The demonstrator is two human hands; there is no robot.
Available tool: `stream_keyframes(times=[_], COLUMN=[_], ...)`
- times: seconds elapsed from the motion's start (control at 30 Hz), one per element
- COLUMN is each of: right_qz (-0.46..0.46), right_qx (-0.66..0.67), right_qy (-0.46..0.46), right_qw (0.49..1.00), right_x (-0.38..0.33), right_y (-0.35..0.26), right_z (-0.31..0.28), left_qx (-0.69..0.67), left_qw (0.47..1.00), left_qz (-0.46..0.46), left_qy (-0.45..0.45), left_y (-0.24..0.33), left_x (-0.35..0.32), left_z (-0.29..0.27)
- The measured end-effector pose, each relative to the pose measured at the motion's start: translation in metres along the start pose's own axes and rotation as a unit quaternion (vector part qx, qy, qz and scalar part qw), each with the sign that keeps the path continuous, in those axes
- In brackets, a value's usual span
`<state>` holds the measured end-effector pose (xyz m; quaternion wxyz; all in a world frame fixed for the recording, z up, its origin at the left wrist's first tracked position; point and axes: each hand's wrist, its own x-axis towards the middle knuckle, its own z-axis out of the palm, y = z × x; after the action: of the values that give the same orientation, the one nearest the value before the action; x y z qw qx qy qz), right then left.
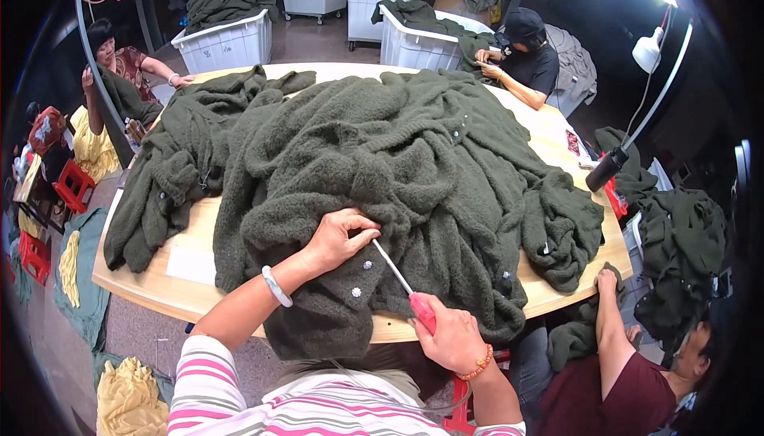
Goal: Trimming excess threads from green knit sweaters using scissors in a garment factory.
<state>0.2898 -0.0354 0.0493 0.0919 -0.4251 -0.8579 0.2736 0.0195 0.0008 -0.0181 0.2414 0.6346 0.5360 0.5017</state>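
Note:
A dark green fuzzy knit garment (326,321) lies bunched in front of me, its lower part hanging over the table's near edge. My left hand (338,241) is closed, thumb and fingertips pinching the knit. In my right hand (454,342) is a slender tool (394,267) with a pink-red handle and a long thin metal shaft. Its tip reaches the cloth beside my left fingertips; the tip's exact shape cannot be made out. Shiny round buttons (356,293) sit on the knit just below my left hand.
More green knits (438,149) are heaped across the wooden table (557,130). Co-workers sit at far left, far right and near right; one co-worker's hand (606,278) touches the right edge. White bins (227,42) stand behind. A lamp (649,50) hangs at right.

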Motion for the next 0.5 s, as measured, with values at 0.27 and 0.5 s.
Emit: stream_keyframes(times=[0.27, 0.5], right_qz=[-0.005, -0.014], right_qx=[0.044, 0.03], right_qy=[0.069, 0.047], right_qw=[0.997, 0.998], right_x=[-0.023, -0.04], right_y=[0.023, 0.023], right_z=[-0.001, 0.008], left_qx=[0.226, 0.378], left_qw=[0.936, 0.915], left_qz=[0.269, 0.135], left_qy=[0.028, -0.045], left_y=[0.055, 0.013], left_x=[-0.048, -0.061], left_z=[0.003, 0.025])
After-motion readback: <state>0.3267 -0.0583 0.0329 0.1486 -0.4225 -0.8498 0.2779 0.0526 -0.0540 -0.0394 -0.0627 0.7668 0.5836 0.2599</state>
